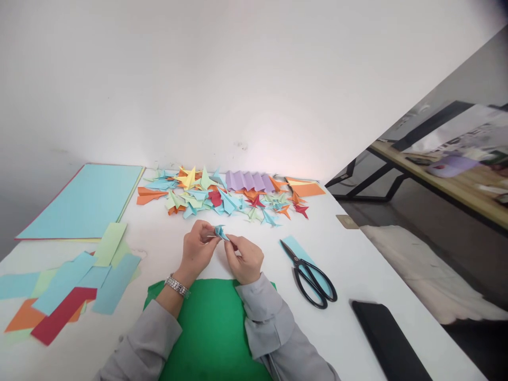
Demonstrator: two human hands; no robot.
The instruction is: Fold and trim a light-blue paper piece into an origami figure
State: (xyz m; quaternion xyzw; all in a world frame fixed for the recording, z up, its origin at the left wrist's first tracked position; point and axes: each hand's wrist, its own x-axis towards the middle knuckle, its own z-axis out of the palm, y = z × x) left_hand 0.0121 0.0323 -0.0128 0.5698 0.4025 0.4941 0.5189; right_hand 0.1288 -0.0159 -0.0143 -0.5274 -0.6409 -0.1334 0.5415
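Observation:
A small piece of folded blue paper (220,232) is held up between my two hands above the white table. My left hand (197,247), with a metal watch at the wrist, pinches its left side. At its lower right, the fingertips of my right hand (245,257) are closed on the same paper. Some of the folds are hidden behind my fingers. Just beyond my hands lies a spread of folded paper pieces (228,201) in several colours, some shaped like little planes. A green sheet (214,323) lies below my forearms.
Black-handled scissors (313,280) rest on a blue paper strip at right, near a black flat object (389,338). Loose paper strips (65,312) overlap at left. Behind them is a stack of coloured sheets (85,198). A purple pleated paper (250,181) stands by the wall.

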